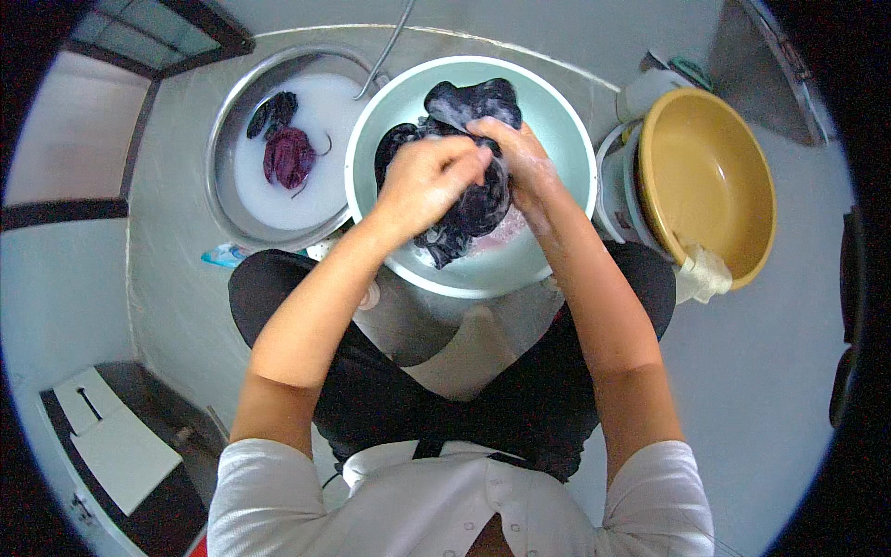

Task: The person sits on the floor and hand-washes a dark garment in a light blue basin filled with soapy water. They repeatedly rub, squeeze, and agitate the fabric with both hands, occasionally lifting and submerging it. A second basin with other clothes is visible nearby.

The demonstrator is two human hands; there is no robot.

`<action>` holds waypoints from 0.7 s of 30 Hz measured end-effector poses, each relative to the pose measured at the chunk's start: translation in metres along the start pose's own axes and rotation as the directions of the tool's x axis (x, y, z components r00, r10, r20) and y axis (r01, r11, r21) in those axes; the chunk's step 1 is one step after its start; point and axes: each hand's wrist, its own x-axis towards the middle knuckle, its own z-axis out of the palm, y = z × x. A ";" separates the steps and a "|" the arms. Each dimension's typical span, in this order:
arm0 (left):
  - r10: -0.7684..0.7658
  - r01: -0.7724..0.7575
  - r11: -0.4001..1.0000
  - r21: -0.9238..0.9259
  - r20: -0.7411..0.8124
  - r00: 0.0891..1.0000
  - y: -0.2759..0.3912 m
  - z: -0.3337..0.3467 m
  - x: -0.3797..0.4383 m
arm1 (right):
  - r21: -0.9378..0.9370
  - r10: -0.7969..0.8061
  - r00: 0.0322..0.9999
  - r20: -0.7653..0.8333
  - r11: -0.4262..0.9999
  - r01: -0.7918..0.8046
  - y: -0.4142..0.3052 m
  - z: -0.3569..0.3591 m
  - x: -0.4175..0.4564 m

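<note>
Dark wet garments (pixel 484 202), streaked with white suds, are bunched up in a pale green basin (pixel 564 230) with a white rim. My right hand (pixel 518 153) grips a fold of the dark cloth near the basin's middle. Close against it, my left hand (pixel 435 177) is curled over the same cloth, its fingertips near my right thumb. Part of the fabric hides beneath both hands. Pinkish foam (pixel 505 230) shows at the bottom of the basin, below the bundle.
At left, a metal basin (pixel 223 167) holds cloudy water with a maroon cloth (pixel 289 157) and a black cloth (pixel 273 115). A grey hose (pixel 393 45) hangs over it. On the right, a tan basin (pixel 710 181) leans on a bucket (pixel 619 181), a pale cloth (pixel 703 275) over its rim.
</note>
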 end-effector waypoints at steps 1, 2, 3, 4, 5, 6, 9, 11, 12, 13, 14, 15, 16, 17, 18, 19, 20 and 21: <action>-0.015 0.011 0.996 -0.086 -0.044 0.999 -0.006 -0.010 0.001 | -0.128 -0.022 0.999 0.024 0.991 0.025 -0.003 -0.003 -0.002; -0.056 0.039 0.994 -0.101 -0.173 0.983 -0.010 -0.018 0.002 | -0.145 -0.066 0.997 0.037 0.987 0.071 -0.004 0.000 -0.007; -0.099 0.066 0.991 -0.120 -0.300 0.949 -0.015 -0.025 0.003 | -0.162 -0.107 0.993 0.055 0.980 0.115 -0.004 0.004 -0.012; -0.063 0.053 0.998 -0.036 -0.392 0.918 -0.015 -0.028 0.007 | -0.166 -0.189 0.975 0.118 0.964 0.207 0.002 0.001 -0.013; -0.176 0.195 0.981 0.019 -0.359 0.916 -0.012 -0.029 0.007 | -0.260 -0.219 0.958 0.183 0.929 0.263 0.006 -0.005 -0.013; -0.108 0.164 0.979 0.125 -0.366 0.924 -0.019 -0.025 0.007 | -0.384 -0.209 0.949 0.234 0.877 0.288 0.008 -0.009 -0.014; -0.280 0.281 0.950 -0.135 0.031 0.960 -0.033 -0.021 0.012 | -0.609 -0.187 0.929 0.320 0.710 0.352 0.003 -0.008 -0.024; -0.169 0.183 0.924 -0.335 0.071 0.983 -0.046 -0.022 0.017 | -0.619 -0.107 0.924 0.368 0.713 0.329 0.000 -0.009 -0.026; -0.202 0.216 0.855 -0.472 0.081 0.976 -0.044 -0.023 0.020 | -0.667 -0.086 0.912 0.402 0.655 0.355 -0.002 -0.013 -0.028; -0.216 0.232 0.787 -0.572 0.096 0.972 -0.042 -0.026 0.020 | -0.708 -0.063 0.899 0.433 0.593 0.382 -0.002 -0.016 -0.029; -0.228 0.245 0.708 -0.662 0.113 0.967 -0.041 -0.029 0.020 | -0.722 -0.057 0.893 0.447 0.567 0.397 -0.001 -0.018 -0.028; -0.233 0.262 0.615 -0.744 0.146 0.961 -0.036 -0.031 0.019 | -0.751 -0.052 0.894 0.445 0.522 0.404 0.002 -0.022 -0.027; -0.244 0.300 0.605 -0.738 0.186 0.952 -0.034 -0.033 0.018 | -0.778 -0.047 0.895 0.443 0.477 0.410 0.006 -0.025 -0.026; -0.222 0.239 0.811 -0.534 0.097 0.970 -0.033 -0.033 0.017 | -0.802 -0.043 0.896 0.441 0.430 0.415 0.008 -0.027 -0.026; -0.180 0.175 0.944 -0.280 0.010 0.984 -0.033 -0.032 0.016 | -0.752 -0.066 0.895 0.442 0.516 0.410 0.012 -0.022 -0.026; -0.114 0.115 0.993 0.004 -0.062 0.992 -0.034 -0.032 0.014 | -0.754 -0.074 0.899 0.432 0.516 0.405 0.012 -0.020 -0.028; 0.039 -0.024 0.988 0.154 -0.099 0.994 -0.040 -0.030 0.013 | -0.757 -0.081 0.903 0.422 0.516 0.401 0.009 -0.016 -0.031; -0.050 0.067 0.968 0.242 -0.076 0.996 -0.043 -0.030 0.012 | -0.754 -0.089 0.902 0.422 0.518 0.404 0.006 -0.011 -0.033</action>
